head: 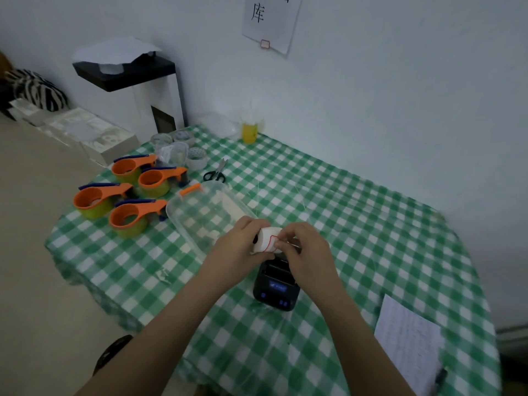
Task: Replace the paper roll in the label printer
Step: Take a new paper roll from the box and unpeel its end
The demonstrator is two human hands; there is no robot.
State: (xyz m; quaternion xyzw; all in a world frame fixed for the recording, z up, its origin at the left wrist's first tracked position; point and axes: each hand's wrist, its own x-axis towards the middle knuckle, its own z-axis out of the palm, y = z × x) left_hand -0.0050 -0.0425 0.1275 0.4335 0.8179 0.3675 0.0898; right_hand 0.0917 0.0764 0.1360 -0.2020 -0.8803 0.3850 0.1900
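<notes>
Left hand fingers wrap a white paper roll; right hand fingers pinch its loose end. The black label printer sits on the tabletop just below the fingers.

Bench: green-white checked cloth.
Centre: black label printer.
10 o'clock: four orange tape dispensers, clear plastic box, scissors.
12 o'clock: yellow bottle.
4 o'clock: paper sheet.

wall: pale, paper sign | floor: beige | table: green-white checked cloth
</notes>
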